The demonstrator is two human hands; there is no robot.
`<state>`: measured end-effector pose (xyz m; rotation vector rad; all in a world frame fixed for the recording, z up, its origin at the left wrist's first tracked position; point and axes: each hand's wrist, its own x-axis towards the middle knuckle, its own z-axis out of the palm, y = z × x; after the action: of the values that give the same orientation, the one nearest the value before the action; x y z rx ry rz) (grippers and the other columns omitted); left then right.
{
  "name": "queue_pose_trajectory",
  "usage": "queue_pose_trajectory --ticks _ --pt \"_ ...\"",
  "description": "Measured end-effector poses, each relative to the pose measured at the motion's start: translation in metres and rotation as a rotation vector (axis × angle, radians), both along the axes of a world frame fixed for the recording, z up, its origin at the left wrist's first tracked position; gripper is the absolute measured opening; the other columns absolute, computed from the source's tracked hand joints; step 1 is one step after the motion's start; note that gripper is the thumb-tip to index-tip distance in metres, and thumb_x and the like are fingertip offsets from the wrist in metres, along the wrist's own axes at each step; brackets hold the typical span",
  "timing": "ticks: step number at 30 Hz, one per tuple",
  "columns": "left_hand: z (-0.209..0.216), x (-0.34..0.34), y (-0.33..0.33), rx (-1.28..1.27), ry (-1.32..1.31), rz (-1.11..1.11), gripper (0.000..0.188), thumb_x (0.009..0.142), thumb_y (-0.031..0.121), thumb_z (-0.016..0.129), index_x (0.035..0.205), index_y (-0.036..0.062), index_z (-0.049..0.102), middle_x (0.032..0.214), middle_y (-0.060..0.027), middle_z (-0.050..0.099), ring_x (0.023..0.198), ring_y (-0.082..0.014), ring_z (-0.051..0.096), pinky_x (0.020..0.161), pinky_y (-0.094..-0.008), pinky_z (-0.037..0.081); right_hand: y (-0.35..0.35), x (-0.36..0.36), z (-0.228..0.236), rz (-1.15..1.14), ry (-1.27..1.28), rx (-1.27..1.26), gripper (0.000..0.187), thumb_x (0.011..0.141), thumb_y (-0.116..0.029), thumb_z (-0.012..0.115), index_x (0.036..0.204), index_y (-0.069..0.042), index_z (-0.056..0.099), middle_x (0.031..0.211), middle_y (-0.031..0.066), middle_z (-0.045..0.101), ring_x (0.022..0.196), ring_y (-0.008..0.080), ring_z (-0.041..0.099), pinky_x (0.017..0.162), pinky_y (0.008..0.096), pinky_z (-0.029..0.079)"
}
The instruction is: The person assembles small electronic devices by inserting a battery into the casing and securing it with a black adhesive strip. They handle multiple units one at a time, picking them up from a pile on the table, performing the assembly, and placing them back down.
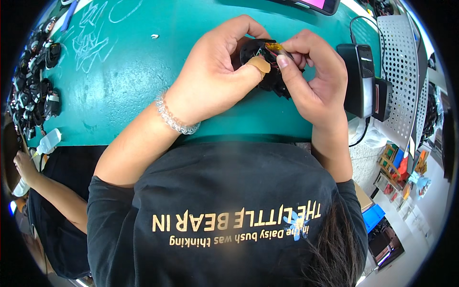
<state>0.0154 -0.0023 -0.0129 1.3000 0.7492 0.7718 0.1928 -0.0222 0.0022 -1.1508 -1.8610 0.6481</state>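
Note:
A small black electronic device (276, 85) with its inside exposed is held between my two hands above the green tabletop. Thin wires and a little yellow-taped part (274, 46) show at its top. My left hand (208, 71) is closed round the device's left side, its thumb, wrapped in a tan strip, pressing on the opened face. On the other side, my right hand (318, 81) pinches with thumb and forefinger at the device's edge, close to the taped part and wires. The remaining right fingers curl behind, partly hidden.
Many black devices (33, 81) lie heaped along the table's left edge, near a small translucent bottle (49, 141). At right stand a black box-shaped unit (358, 79) with cables and a perforated metal panel (399, 71). Another person's hand (26, 167) is at lower left.

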Motion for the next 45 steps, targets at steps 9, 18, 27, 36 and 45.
queue_pose_trajectory --ticks 9,18,27,36,45 --pt "-0.003 -0.002 0.001 -0.016 -0.015 -0.009 0.027 0.084 0.005 0.056 0.11 -0.0002 0.048 0.099 -0.0073 0.059 0.089 -0.008 0.055 0.079 -0.0229 0.046 0.001 0.002 0.002 0.057 -0.038 0.025 0.009 0.076 0.006 0.06 0.083 0.002 0.056 0.073 0.0094 0.055 0.059 0.0206 0.052 0.052 0.0276 0.041" --pt "-0.001 -0.003 0.003 -0.064 -0.024 -0.018 0.027 0.083 0.002 0.054 0.109 -0.0018 0.048 0.099 -0.0084 0.059 0.09 -0.0086 0.055 0.078 -0.0229 0.046 0.004 0.002 -0.003 0.079 -0.011 0.071 0.012 0.076 0.005 0.062 0.088 0.003 0.059 0.073 0.0109 0.056 0.061 0.0225 0.054 0.055 0.0294 0.044" --pt "-0.005 -0.007 0.006 -0.074 -0.035 -0.031 0.026 0.084 0.003 0.055 0.109 -0.0013 0.048 0.097 -0.0081 0.059 0.088 -0.0086 0.055 0.078 -0.0228 0.046 0.004 0.002 -0.009 0.07 0.046 0.062 0.012 0.076 0.005 0.063 0.088 0.004 0.059 0.072 0.0107 0.055 0.059 0.0222 0.052 0.054 0.0293 0.042" --pt "-0.003 -0.007 0.008 -0.112 -0.044 -0.039 0.03 0.084 0.012 0.057 0.109 -0.002 0.048 0.094 -0.0074 0.06 0.086 -0.0087 0.056 0.077 -0.0227 0.045 0.006 0.003 -0.006 0.056 0.038 0.025 0.008 0.08 0.002 0.061 0.088 0.002 0.061 0.071 0.0077 0.055 0.059 0.0178 0.05 0.053 0.0275 0.04" --pt "-0.005 -0.008 0.007 -0.103 -0.055 -0.032 0.025 0.082 0.007 0.055 0.105 -0.0016 0.049 0.095 -0.0066 0.059 0.088 -0.0095 0.055 0.078 -0.0228 0.044 0.003 -0.002 -0.01 0.04 0.082 -0.009 0.005 0.081 0.002 0.06 0.086 0.002 0.059 0.067 0.0067 0.051 0.057 0.0163 0.048 0.051 0.0275 0.039"
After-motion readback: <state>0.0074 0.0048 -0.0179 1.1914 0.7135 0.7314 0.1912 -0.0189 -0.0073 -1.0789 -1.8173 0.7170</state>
